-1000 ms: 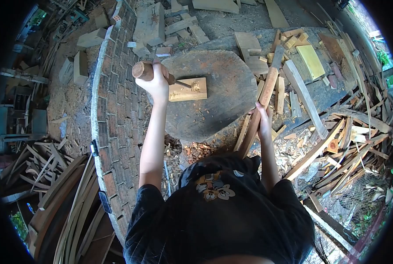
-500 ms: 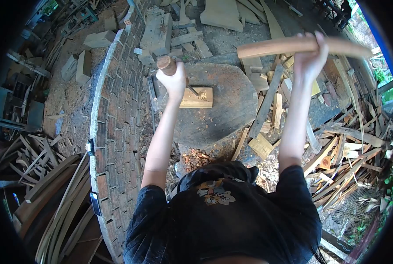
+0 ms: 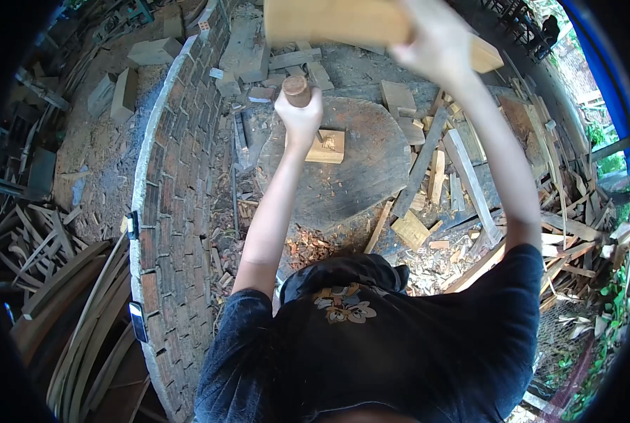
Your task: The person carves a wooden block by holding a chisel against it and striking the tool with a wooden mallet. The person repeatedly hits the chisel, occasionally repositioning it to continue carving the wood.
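Note:
My left hand (image 3: pixel 299 120) is wrapped round the round wooden handle of a chisel (image 3: pixel 296 90). Below it, the blade meets a small pale wood block (image 3: pixel 331 150), which has a rough cut and loose shavings on top. The block lies on a broad, dark, round-edged chopping stump (image 3: pixel 371 173). Raised at the top of the view, my right hand (image 3: pixel 438 46) grips a thick wooden mallet (image 3: pixel 336 22), slightly blurred. Its broad end is above and beyond the chisel handle, apart from it, and part of it runs out of view.
A low brick wall (image 3: pixel 181 190) runs along the left, with a phone (image 3: pixel 138 321) on its edge. Scrap boards (image 3: pixel 463 169) and offcuts lie right of the stump. Curved wood strips (image 3: pixel 68 289) are stacked at lower left; wood chips (image 3: pixel 308 248) cover the ground near me.
My right hand has swung the mallet left and farther up in the view, bringing its broad end over the chisel side. My left hand and the chisel handle appear slightly higher and farther right.

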A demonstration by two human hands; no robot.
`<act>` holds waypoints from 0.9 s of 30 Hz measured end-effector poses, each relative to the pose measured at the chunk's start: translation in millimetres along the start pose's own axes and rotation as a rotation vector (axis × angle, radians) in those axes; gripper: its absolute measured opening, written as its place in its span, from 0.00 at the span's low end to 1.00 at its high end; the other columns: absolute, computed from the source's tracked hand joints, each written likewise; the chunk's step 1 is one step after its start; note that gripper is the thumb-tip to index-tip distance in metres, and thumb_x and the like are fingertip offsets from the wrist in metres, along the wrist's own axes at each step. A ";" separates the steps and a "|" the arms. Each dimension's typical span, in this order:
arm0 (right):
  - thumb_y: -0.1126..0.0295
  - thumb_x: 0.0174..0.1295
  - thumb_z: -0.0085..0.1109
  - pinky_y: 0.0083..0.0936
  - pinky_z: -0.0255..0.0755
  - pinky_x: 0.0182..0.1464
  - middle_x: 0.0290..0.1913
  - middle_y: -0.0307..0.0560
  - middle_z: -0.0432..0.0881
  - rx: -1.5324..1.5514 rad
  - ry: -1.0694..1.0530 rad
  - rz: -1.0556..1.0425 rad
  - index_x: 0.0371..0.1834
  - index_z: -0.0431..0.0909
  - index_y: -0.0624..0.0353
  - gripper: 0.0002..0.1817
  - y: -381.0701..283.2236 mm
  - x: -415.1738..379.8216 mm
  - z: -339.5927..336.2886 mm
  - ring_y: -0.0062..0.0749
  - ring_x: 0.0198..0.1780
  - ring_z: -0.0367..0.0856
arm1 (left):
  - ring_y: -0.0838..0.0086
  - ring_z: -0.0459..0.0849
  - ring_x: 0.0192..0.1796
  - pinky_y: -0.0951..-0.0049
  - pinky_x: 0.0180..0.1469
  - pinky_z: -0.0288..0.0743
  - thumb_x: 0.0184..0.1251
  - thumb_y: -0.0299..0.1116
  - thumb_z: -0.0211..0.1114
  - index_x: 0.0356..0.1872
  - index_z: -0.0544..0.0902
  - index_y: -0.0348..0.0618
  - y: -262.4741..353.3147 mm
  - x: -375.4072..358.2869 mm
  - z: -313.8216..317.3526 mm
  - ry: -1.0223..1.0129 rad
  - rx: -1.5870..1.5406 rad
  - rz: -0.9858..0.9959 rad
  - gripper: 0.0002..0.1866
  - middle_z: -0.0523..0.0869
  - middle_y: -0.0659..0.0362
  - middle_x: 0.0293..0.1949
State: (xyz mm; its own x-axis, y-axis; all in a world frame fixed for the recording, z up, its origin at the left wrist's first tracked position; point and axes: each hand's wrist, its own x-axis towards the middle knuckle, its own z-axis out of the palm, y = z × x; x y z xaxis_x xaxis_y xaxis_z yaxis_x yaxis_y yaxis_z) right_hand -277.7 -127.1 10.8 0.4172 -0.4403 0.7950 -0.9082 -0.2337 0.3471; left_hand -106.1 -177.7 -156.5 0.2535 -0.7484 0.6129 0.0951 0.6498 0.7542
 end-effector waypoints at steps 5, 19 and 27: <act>0.72 0.37 0.64 0.21 0.70 0.36 0.29 0.42 0.76 1.130 0.662 0.822 0.39 0.69 0.66 0.23 -12.8 39.7 -34.7 0.24 0.31 0.73 | 0.81 0.74 0.20 0.78 0.24 0.68 0.47 0.24 0.61 0.20 0.73 0.35 -1.8 4.9 3.3 -0.007 -0.014 -0.052 0.05 0.76 0.63 0.18; 0.67 0.38 0.64 0.33 0.71 0.35 0.32 0.47 0.77 0.313 -0.281 0.361 0.36 0.69 0.58 0.20 -16.0 11.4 -18.0 0.41 0.32 0.77 | 0.69 0.83 0.27 0.73 0.32 0.74 0.44 0.26 0.64 0.26 0.78 0.34 2.7 -2.3 34.1 -0.192 0.081 -0.048 0.08 0.81 0.51 0.22; 0.69 0.37 0.64 0.30 0.71 0.33 0.28 0.52 0.76 0.558 0.631 0.781 0.36 0.70 0.60 0.20 31.1 28.7 -55.2 0.45 0.30 0.77 | 0.72 0.81 0.24 0.74 0.30 0.74 0.44 0.27 0.64 0.25 0.77 0.34 -0.4 2.2 35.1 -0.199 0.101 -0.069 0.07 0.81 0.54 0.21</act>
State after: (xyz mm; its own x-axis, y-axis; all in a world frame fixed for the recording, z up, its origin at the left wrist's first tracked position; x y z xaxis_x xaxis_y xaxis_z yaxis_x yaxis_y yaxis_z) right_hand -295.8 -99.1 71.9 -0.4877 -0.1576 0.8587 -0.7052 -0.5087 -0.4939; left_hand -139.4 -184.3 -147.2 0.0536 -0.8084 0.5862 0.0057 0.5873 0.8094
